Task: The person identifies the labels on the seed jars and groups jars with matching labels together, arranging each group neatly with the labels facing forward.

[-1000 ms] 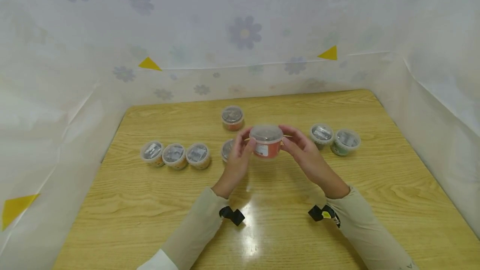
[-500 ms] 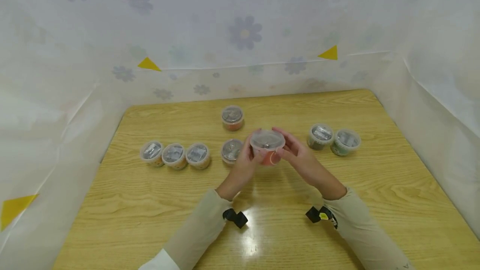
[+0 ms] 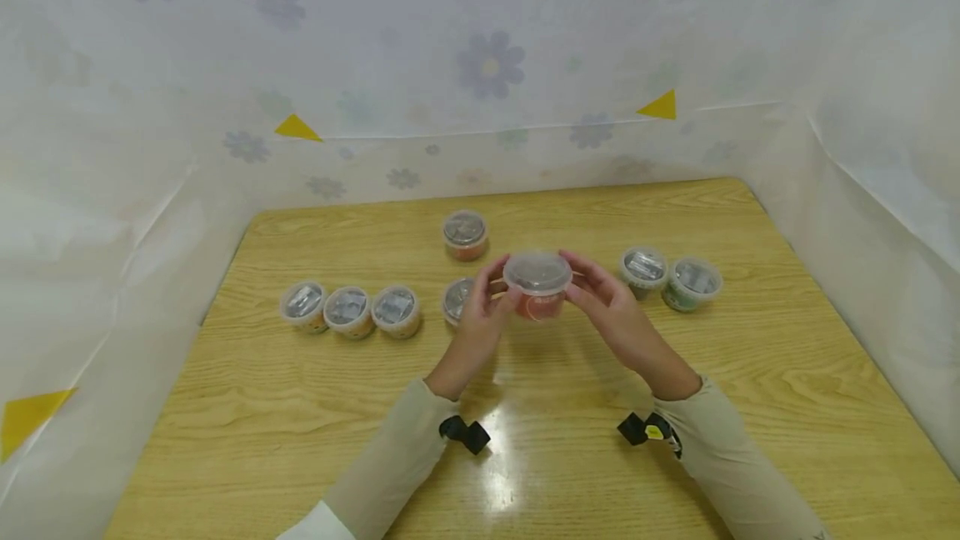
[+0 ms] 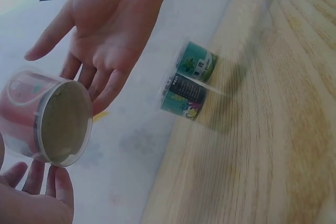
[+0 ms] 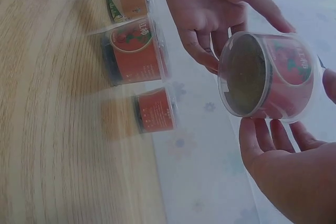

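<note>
- Far left: yellow triangle (image 3: 36, 421) showed on the pale sheeting (image 3: 97, 273) that walled the tabletop (image 3: 322, 423).
- Left on the tabletop: three orange-labelled tubs, the outer one (image 3: 304, 307), the middle one (image 3: 349, 312) and the inner one (image 3: 397, 312), stood in a row just beside one another, clear lids up.
- Centre back: a red-labelled tub (image 3: 465, 236) stood upright, well apart from that row.
- In front of it: a second red-labelled tub (image 3: 455, 300), partly hidden behind the left hand (image 3: 477, 322).
- Left hand: clamped on the near-left side of the held tub (image 3: 537, 287), thumb toward the wearer.
- Held tub: red label, lid up, raised above the tabletop between both hands; dark contents showed through its clear base in both wrist views.
- Right hand (image 3: 621, 325): clamped on the tub's right side, thumb also toward the wearer. Beige sleeves (image 3: 738, 457) covered both forearms.
- Right: two teal-labelled tubs, one (image 3: 642, 268) and another (image 3: 692, 284), stood just beside each other beyond the right hand.
</note>
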The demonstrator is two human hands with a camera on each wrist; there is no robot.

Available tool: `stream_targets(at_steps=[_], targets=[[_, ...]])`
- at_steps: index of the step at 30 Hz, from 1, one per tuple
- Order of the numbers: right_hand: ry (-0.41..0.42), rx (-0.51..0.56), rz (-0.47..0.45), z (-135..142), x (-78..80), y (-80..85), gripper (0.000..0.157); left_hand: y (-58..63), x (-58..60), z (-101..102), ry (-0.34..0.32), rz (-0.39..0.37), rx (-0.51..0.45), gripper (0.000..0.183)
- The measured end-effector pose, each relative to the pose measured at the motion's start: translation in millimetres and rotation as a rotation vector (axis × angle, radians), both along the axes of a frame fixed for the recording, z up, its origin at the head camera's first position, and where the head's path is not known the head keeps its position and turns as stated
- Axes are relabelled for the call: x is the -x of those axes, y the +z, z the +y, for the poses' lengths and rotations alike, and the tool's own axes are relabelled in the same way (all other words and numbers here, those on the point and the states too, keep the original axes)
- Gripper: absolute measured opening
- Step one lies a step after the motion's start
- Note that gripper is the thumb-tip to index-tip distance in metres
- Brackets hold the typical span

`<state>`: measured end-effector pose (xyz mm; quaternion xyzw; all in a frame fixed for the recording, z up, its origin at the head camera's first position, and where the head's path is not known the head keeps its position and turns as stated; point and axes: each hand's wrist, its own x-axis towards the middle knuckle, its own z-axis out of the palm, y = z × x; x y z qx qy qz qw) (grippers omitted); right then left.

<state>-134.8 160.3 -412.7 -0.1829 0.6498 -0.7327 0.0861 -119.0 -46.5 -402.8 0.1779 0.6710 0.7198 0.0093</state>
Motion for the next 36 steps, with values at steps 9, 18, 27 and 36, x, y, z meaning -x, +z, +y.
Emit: stream_targets(at_steps=[9, 18, 27, 36], targets=[[-0.062, 0.066, -0.023, -1.4, 2.1, -5.1, 0.046, -3.4, 0.0, -0.9, -0.014, 0.022, -0.028, 0.043], [-0.015, 0.004, -0.053, 0.7, 3.9, -10.2, 0.054, -5.3, -4.7, 2.3, -0.020, -0.043, -0.046, 0.055], [0.009, -0.082, -0.077, 2.6, 2.5, -18.1, 0.056, -16.5, -17.2, 7.4, 0.069, -0.065, 0.032, 0.055], [0.020, -0.062, -0.075, 0.4, 4.2, -30.8, 0.058, -30.9, -28.7, 13.2, 0.047, -0.094, -0.011, 0.061]])
